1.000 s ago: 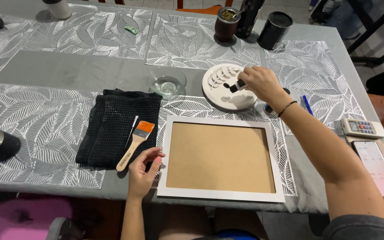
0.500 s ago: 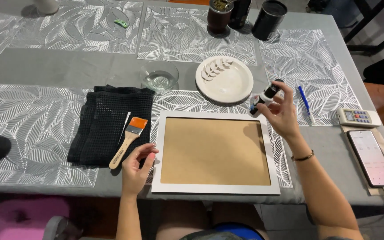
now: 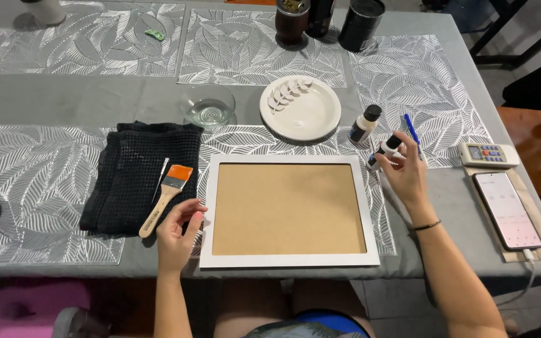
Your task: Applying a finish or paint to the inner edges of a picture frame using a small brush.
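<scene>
My right hand [image 3: 408, 175] pinches a small paint bottle [image 3: 384, 152]; my left hand [image 3: 176, 231], its grip loosely spread, rests at the white frame [image 3: 289, 260], so uncapping looks next.

right hand [image 3: 408, 172] grips small bottle [image 3: 384, 151] | left hand [image 3: 180, 233] seemingly touching frame [image 3: 289, 260]

Head view, sole camera: worn on the person's head, it looked steeply down and forward across a grey-clothed table [image 3: 64, 100] from its near edge. It sat at about arm's length above the work. The white-framed board [image 3: 289, 213] lay low in the centre of the picture; the left hand [image 3: 176, 235] and right hand [image 3: 405, 172] entered from the bottom edge, forearms included. Far reach took in the dark cups [image 3: 361, 22] at the top edge; right margin caught the phone [image 3: 507, 209] and the floor beyond the table. The person's lap showed at the bottom. No second view overlapped.
</scene>
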